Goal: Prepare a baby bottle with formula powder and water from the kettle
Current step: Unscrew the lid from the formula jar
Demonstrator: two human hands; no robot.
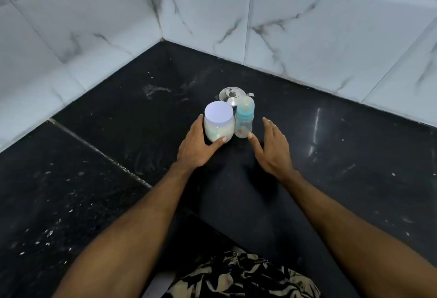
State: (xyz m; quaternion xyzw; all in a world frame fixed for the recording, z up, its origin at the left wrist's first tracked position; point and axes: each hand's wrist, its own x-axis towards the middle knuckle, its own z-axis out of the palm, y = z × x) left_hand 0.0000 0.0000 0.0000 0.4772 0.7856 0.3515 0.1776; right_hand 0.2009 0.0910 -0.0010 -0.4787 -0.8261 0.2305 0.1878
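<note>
Left hand (197, 147) wraps the formula jar (218, 122), thumb across its front; lid on. Right hand (272, 147) spread, fingers straight, thumb tip at the baby bottle (244, 120), not gripping. Bottle touches jar; kettle (231, 96) just behind both, on black counter (118, 132). Advice: steady the jar low, move bottle aside before uncapping — tight cluster, easy knock-over.

I note a polished metal kettle (230, 97), a clear plastic baby bottle (244, 123) with a matt blue collar, and a clear jar (218, 124) with a matt lid. I record a glossy, dusty black stone counter (331, 146) and glossy marble-look wall tiles (307, 18).
</note>
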